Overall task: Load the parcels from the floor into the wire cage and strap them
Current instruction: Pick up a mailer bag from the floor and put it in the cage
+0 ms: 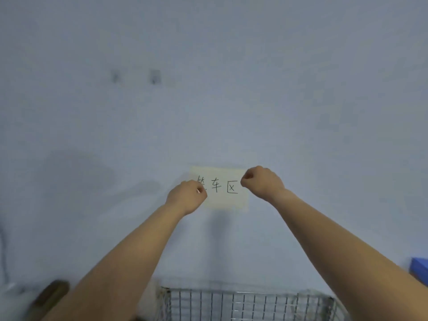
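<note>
pale blue-grey wall [208,66], two dark smudges [134,76]; handwritten paper sign [222,200] on it; blue box [420,269] at right edge.

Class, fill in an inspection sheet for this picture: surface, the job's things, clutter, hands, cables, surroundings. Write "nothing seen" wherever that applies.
Surface: floor not in view; a pale wall fills the picture.
Job's things: wire cage at the bottom edge, only its top showing; parcels and strap, nothing seen.
Clutter: blurred brown object lower left; blue object at the right edge.
Hands: left hand and right hand raised, fingers curled, at either side of a paper sign; whether they grip it cannot be told.
Cables: nothing seen.
Surroundings: the handwritten sign on the wall; two dark marks higher up.
</note>
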Demonstrator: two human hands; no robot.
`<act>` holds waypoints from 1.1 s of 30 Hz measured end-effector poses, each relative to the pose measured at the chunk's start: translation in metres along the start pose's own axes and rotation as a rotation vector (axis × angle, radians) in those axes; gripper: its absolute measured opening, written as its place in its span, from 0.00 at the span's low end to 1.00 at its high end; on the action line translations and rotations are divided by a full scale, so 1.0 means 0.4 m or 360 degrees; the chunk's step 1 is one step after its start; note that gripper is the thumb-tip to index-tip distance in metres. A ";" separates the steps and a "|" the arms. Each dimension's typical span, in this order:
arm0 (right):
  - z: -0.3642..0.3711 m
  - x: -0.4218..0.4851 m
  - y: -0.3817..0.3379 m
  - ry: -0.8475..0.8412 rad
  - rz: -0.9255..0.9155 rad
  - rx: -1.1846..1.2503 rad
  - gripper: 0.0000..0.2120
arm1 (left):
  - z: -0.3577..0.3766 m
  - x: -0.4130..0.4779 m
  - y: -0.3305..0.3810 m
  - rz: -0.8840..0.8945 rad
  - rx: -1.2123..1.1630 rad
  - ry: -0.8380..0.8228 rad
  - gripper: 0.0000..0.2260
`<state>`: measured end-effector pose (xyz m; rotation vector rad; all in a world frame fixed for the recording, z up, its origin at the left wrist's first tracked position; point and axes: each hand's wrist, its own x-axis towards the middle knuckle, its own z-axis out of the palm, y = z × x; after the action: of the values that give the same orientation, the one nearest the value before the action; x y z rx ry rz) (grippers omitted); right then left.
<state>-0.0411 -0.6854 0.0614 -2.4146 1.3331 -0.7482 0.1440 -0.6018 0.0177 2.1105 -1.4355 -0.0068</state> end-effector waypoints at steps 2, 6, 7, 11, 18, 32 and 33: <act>-0.009 -0.004 -0.034 -0.0022 -0.0076 0.0024 0.10 | -0.064 -0.050 -0.019 -0.0085 0.0076 0.0063 0.11; 0.043 -0.026 -0.152 -0.0138 -0.0254 0.0087 0.10 | -0.220 -0.186 -0.134 -0.0339 0.0235 0.0209 0.12; 0.065 -0.036 -0.195 -0.0174 -0.0315 0.0115 0.10 | -0.264 -0.228 -0.172 -0.0418 0.0278 0.0264 0.12; 0.166 -0.109 -0.407 -0.0349 -0.0595 0.0219 0.10 | -0.438 -0.431 -0.332 -0.0789 0.0426 0.0459 0.12; 0.316 -0.349 -0.833 -0.0648 -0.1145 0.0392 0.11 | -0.719 -0.870 -0.530 -0.1393 0.0608 0.0714 0.13; 0.548 -0.846 -1.505 -0.1072 -0.1677 0.0639 0.11 | -1.119 -1.444 -0.826 -0.1945 0.0844 0.0905 0.13; 0.565 -0.865 -1.536 -0.1088 -0.1671 0.0652 0.11 | -1.137 -1.464 -0.851 -0.1957 0.0854 0.0890 0.13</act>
<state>0.3642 -0.0655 0.0625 -2.5115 -0.3656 -0.2563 0.3308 0.1912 0.0577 2.7608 0.3318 0.4834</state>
